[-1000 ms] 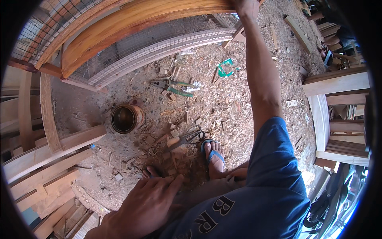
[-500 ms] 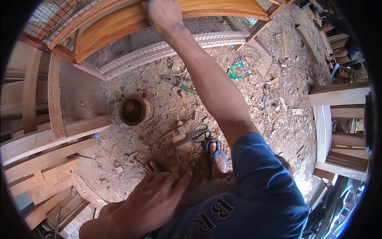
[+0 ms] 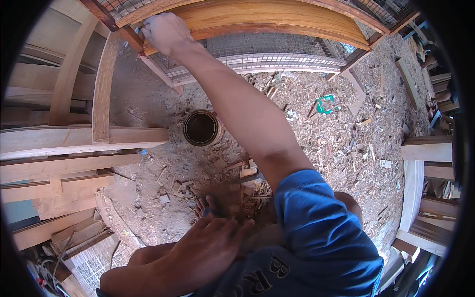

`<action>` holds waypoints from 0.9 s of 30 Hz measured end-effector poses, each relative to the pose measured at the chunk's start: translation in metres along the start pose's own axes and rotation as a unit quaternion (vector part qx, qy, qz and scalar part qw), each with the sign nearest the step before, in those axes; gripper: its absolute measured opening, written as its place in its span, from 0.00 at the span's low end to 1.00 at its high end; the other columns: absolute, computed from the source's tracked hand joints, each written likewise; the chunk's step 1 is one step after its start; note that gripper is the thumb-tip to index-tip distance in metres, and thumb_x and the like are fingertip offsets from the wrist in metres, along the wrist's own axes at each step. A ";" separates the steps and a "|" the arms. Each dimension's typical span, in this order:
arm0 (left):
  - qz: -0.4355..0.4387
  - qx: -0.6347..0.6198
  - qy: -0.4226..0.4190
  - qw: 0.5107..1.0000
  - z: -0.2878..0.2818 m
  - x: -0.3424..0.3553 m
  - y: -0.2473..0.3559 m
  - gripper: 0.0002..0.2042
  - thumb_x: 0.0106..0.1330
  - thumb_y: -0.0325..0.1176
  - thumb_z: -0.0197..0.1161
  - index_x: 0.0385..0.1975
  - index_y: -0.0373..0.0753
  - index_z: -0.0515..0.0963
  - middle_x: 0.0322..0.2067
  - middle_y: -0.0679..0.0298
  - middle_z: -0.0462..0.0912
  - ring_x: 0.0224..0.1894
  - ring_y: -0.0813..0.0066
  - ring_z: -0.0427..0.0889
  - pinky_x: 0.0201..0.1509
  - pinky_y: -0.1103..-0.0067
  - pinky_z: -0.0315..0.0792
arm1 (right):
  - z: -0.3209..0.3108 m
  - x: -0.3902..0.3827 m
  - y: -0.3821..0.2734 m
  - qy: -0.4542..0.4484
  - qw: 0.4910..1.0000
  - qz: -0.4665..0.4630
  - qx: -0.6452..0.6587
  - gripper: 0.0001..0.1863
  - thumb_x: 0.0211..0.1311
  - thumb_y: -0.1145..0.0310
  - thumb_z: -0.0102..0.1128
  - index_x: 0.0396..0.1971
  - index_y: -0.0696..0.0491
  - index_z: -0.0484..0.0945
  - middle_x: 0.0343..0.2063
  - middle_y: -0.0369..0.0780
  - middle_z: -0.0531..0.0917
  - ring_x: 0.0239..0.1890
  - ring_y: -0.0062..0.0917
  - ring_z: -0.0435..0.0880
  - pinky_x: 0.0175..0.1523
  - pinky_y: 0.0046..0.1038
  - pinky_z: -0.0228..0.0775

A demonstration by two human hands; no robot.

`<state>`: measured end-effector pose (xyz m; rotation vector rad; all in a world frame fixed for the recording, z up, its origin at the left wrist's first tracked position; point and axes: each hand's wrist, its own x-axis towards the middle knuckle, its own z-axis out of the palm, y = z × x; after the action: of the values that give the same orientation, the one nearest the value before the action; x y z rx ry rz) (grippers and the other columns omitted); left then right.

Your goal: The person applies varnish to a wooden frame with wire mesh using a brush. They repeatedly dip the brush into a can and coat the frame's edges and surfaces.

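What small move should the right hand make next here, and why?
Probably slide the right hand rightward along the orange-brown board: the hand is at the board's left end, and most of the board stretches to its right.

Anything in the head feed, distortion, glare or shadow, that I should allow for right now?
Head view: the fisheye bends the varnished board into an arc and black fills the corners; glare whitens spots near the lower right edge; the open can is dark inside; the left hand is shaded, the right hand paler, its grip too unclear to judge.
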<state>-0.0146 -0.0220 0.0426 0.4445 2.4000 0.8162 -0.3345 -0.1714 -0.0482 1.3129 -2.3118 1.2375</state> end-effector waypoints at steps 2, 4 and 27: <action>-0.004 -0.008 0.004 1.000 0.001 -0.004 0.000 0.31 0.64 0.38 0.63 0.66 0.30 0.65 0.46 0.51 0.78 0.50 0.56 0.79 0.57 0.65 0.72 | -0.003 0.002 0.002 -0.007 0.999 -0.029 0.015 0.12 0.68 0.63 0.57 0.38 0.54 0.85 0.37 0.47 0.86 0.43 0.43 0.84 0.53 0.40 0.76; 0.004 0.002 0.004 1.000 0.002 -0.008 0.001 0.31 0.64 0.38 0.63 0.65 0.30 0.66 0.45 0.51 0.78 0.50 0.56 0.79 0.56 0.65 0.73 | -0.010 -0.001 0.008 -0.027 0.998 -0.032 0.037 0.14 0.69 0.61 0.58 0.45 0.53 0.85 0.42 0.44 0.87 0.45 0.42 0.84 0.54 0.39 0.77; 0.045 0.058 0.075 0.994 0.003 -0.016 0.005 0.27 0.60 0.32 0.61 0.61 0.30 0.71 0.41 0.55 0.81 0.45 0.62 0.81 0.56 0.69 0.74 | -0.056 -0.050 0.028 0.104 0.993 -0.025 0.058 0.15 0.67 0.63 0.62 0.43 0.60 0.84 0.45 0.46 0.87 0.49 0.37 0.86 0.57 0.33 0.76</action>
<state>0.0008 -0.0239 0.0502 0.5578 2.5929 0.7771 -0.3387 -0.0914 -0.0557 1.2040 -2.0809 1.4367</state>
